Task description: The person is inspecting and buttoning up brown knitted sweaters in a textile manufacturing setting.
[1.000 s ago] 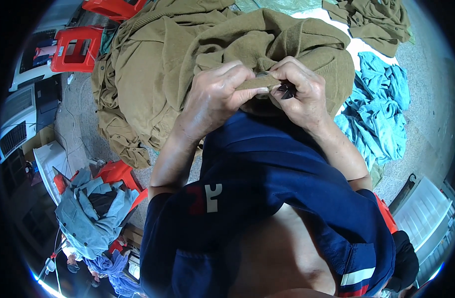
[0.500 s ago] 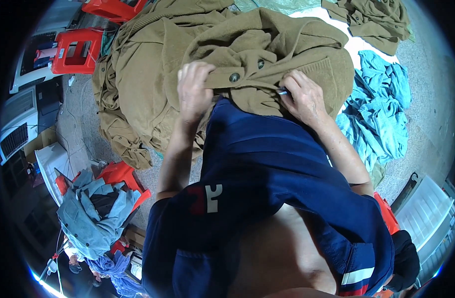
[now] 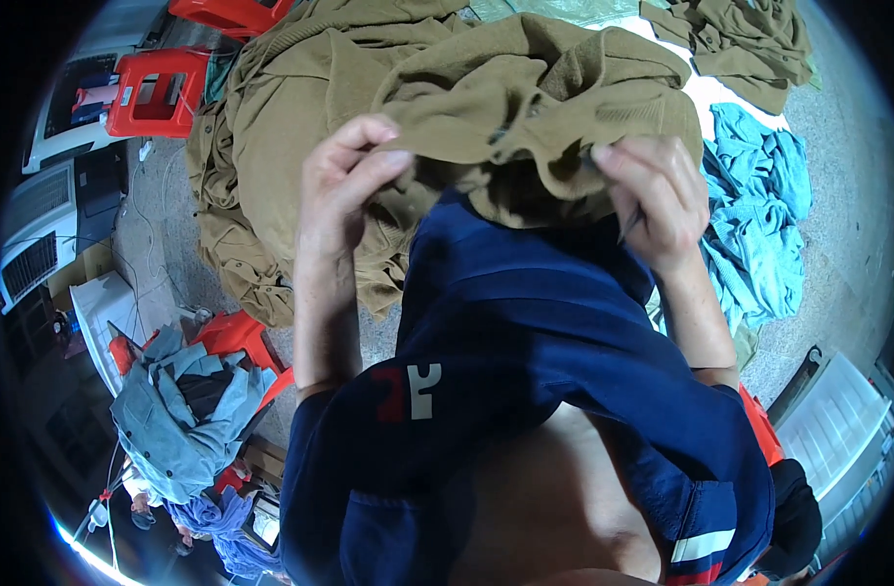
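Note:
A brown knit cardigan [image 3: 525, 98] with dark buttons lies bunched over my lap, its button edge lifted and blurred by motion. My left hand [image 3: 344, 186] pinches one end of that edge between thumb and fingers. At the other end, my right hand [image 3: 657, 195] is closed on the cloth by its fingertips. A thin, pointed metallic tool [image 3: 625, 227] sticks out below the right palm; its kind is too blurred to tell. Between the hands the edge sags and folds, partly hiding the buttons. Dark blue cloth [image 3: 525, 283] covers my lap below it.
More brown garments [image 3: 281, 146] are heaped to the left, and another brown pile [image 3: 735, 49] lies far right. Light blue garments [image 3: 754, 215] lie at right. Red stools [image 3: 159, 93] stand at left; a grey-blue jacket [image 3: 178, 420] drapes over one nearer me.
Both hands have lifted and spread apart, the left one leftward and the right one rightward. The cardigan's button edge has risen with them and turned, so its buttons show less.

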{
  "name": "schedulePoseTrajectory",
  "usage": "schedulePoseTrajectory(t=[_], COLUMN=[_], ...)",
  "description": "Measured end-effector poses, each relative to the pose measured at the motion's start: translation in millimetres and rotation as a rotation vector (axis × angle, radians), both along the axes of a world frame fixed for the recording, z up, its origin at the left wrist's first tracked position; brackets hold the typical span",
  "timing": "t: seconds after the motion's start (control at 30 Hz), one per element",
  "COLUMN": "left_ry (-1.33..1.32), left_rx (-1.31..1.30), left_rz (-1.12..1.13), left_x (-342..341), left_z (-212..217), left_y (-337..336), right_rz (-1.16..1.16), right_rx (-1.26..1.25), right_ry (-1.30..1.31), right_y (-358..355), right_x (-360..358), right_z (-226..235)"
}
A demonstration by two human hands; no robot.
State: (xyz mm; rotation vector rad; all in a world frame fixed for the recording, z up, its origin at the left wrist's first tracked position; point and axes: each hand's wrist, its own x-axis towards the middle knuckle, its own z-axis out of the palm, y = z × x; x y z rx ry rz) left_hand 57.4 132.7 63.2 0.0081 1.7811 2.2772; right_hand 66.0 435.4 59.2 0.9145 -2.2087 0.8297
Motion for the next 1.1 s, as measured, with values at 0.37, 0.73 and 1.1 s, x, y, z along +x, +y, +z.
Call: schedulePoseTrajectory(t=[0.37,0.73,1.1], left_ry=[0.121,0.456,0.704], left_rx=[-0.218,-0.511,-0.809], left_rz=[-0.256,-0.333,-0.102], left_x=[-18,-9,5], left_z=[21,21,12], left_y=[60,53,68], right_rz=[0.113,0.117,0.058], right_rx=[-0.101,-0.218,-0.368], right_ry=[0.041,-0.288,-0.371], right_y=[-49,-49,-52], right_x=[-4,-4,-7], right_z=[9,6,-19])
